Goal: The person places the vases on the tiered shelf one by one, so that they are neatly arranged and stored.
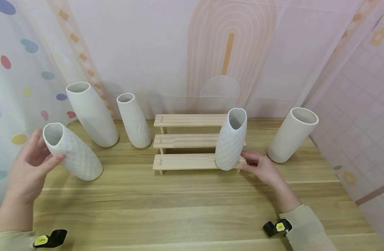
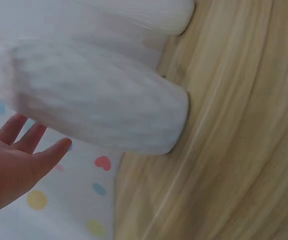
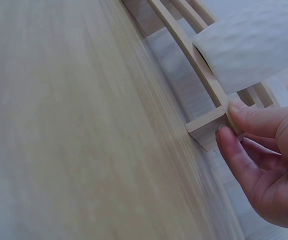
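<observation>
My left hand (image 1: 30, 165) is at the upper part of a white dimpled vase (image 1: 77, 155) on the table at left, thumb in front near the rim. In the left wrist view its fingers (image 2: 49, 155) are spread beside that vase. With thumb and fingers, my right hand (image 1: 261, 167) pinches the right end of the lowest step of a three-step wooden display stand (image 1: 185, 161). Right beside that hand, a second dimpled white vase (image 1: 231, 143) stands on the same step, near its right end.
Behind the left vase are a tall smooth white vase (image 1: 94, 115) and a slimmer vase (image 1: 135, 122) with a carved lower part. A ribbed white vase (image 1: 290, 137) stands right of the stand. Patterned curtains (image 1: 141, 45) hang along the wooden table's (image 1: 166, 216) back and sides.
</observation>
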### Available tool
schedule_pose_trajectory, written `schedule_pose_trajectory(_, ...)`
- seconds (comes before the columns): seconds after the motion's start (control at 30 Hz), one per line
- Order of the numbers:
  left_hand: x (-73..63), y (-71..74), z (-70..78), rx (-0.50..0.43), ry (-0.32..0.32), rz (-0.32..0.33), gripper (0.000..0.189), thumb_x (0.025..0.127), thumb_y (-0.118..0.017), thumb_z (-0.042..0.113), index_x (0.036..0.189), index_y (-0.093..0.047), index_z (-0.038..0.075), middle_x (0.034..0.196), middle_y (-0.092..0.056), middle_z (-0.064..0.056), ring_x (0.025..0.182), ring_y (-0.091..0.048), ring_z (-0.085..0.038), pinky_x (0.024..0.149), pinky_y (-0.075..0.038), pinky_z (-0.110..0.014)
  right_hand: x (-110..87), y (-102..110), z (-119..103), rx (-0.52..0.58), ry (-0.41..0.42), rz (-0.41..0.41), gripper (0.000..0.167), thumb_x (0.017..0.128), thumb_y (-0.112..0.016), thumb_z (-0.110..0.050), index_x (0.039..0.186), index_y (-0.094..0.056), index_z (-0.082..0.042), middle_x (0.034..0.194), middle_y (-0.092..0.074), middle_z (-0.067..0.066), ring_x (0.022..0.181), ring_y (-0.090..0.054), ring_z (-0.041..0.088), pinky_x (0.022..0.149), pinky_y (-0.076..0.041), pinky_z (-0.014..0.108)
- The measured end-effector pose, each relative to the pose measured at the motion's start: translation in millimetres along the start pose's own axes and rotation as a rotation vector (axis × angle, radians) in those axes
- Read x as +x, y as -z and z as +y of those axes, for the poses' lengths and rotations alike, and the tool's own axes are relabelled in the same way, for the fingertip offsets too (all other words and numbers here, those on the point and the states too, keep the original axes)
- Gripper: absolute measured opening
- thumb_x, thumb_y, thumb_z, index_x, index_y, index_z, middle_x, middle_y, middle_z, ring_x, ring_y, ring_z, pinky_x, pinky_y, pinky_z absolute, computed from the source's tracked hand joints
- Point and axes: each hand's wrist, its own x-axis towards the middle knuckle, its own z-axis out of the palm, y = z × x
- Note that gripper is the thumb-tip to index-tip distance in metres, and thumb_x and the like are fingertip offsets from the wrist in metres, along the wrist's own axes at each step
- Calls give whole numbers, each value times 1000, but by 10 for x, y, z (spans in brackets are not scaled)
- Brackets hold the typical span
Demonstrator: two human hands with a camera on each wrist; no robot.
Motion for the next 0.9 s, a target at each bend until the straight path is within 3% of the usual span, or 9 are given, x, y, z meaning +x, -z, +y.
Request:
schedule_pose_trajectory(0.07,23,-49,-32,28,-11,0,82,84,-53,-29,154,-34,7,134,-57,-5,116,-54,-12,90,-46,-13,2,-3,9,4,-4,-1,46,89,-74,-5,131,-60,6,133,-57,24,110,-59,32,87,-51,37)
schedule_pose_trajectory(0.17,30,-91,-68,85,12,50,78,82,-59,-27,150,-43,7,132,-57,-5,114,-54,-12,89,-45,-12,5,-4,14,6,-5,-1,46,89,-74,-5,131,-60,6,133,-57,24,110,-59,33,88,-51,38)
schedule_pose_trajectory(0.37,19,-107,-87,153,68,144,76,81,-67,-22,147,-48,11,131,-59,1,115,-54,-9,89,-44,-9,3,0,8,4,-9,0,46,89,-73,-4,132,-60,5,134,-57,23,110,-58,33,89,-50,41)
schedule_pose_trajectory(0.7,1,-140,-69,153,53,268,77,73,-72,-25,141,-55,7,116,-67,2,101,-61,-7,80,-48,-8,4,-9,-13,2,-12,-4,46,89,-74,-7,131,-60,5,133,-58,23,110,-59,33,89,-51,42)
schedule_pose_trajectory(0.9,28,-288,10,123,48,342,76,70,-72,-27,137,-59,5,111,-69,-2,98,-63,-10,78,-51,-11,-1,4,0,1,-22,-4,46,90,-73,-7,132,-59,5,134,-57,23,111,-59,33,88,-52,39)
